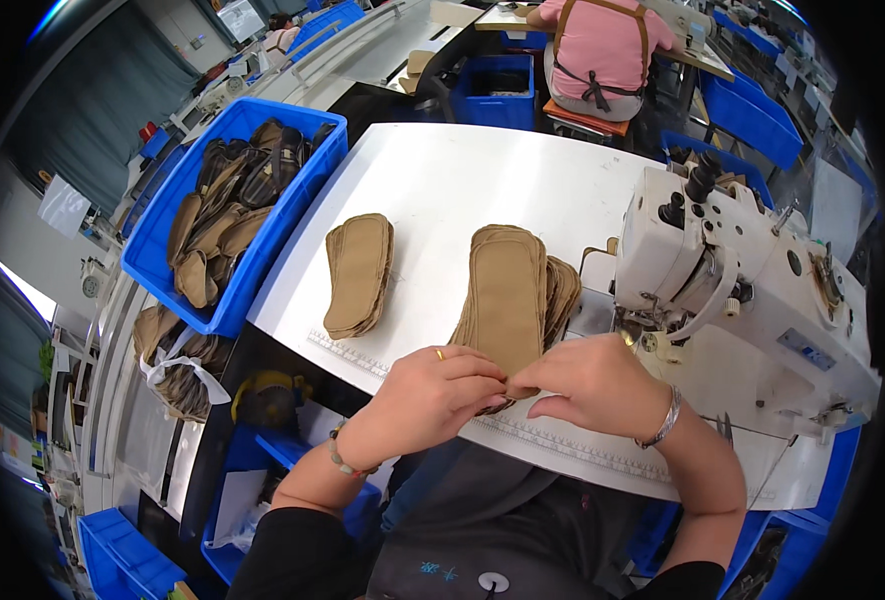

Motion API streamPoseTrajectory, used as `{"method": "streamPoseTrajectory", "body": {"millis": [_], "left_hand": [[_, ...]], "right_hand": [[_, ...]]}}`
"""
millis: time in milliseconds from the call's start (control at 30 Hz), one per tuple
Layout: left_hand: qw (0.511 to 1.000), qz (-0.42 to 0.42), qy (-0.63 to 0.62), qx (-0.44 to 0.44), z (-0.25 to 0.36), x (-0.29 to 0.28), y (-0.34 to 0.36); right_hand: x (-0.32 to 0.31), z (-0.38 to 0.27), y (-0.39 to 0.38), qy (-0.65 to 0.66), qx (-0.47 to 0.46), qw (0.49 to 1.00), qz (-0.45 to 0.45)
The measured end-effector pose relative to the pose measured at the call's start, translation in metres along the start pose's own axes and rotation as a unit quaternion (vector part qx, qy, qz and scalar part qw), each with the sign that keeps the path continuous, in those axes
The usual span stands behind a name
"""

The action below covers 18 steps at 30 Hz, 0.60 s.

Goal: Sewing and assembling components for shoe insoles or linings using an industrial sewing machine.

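Note:
A stack of tan, insole-shaped fabric pieces (pixel 507 290) lies on the white sewing table, its long side pointing away from me. At its near end, my left hand (pixel 444 393) is closed, thumb and fingers pinching the edge of a tan piece. My right hand (pixel 594 385) meets it there, closed with its fingertips on the same edge. How many layers they grip is hidden by the fingers. More tan pieces (pixel 562 295) peek out at the stack's right side. Farther left lies a second, smaller stack (pixel 358 275) of similar pieces, apart from both hands.
Right of the stack stands a white sewing machine (pixel 732 270). A ruler strip (pixel 562 450) runs along the table's near edge. Dark scissors or snips (pixel 724 428) lie beyond my right wrist. A blue crate (pixel 322 190) of tan and dark pieces borders the left side. Ahead, a person (pixel 607 50) sits.

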State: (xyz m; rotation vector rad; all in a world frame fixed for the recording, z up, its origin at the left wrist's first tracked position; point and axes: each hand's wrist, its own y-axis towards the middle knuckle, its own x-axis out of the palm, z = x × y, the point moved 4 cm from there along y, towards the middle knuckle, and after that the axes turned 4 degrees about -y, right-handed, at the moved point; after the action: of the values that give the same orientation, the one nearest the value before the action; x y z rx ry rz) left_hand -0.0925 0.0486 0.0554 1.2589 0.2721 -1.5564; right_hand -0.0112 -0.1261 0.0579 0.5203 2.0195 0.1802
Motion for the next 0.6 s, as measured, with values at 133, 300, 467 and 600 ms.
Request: {"method": "streamPoseTrajectory", "body": {"millis": [133,300,467,600], "left_hand": [[1.000,-0.009,0.010,0.012,-0.006,-0.012,0.003],[0.998,0.011,0.031,0.059,-0.010,-0.017,0.003],[0.997,0.005,-0.046,-0.062,-0.017,-0.008,0.002],[0.998,0.004,-0.031,-0.061,-0.023,-0.007,-0.003]], "right_hand": [[0.001,0.001,0.000,-0.013,0.010,1.000,-0.008],[0.002,-0.005,0.003,-0.031,-0.010,0.999,0.019],[0.004,-0.007,0.005,-0.030,-0.025,0.998,0.056],[-0.002,-0.009,0.006,-0.095,-0.045,0.985,0.141]]}}
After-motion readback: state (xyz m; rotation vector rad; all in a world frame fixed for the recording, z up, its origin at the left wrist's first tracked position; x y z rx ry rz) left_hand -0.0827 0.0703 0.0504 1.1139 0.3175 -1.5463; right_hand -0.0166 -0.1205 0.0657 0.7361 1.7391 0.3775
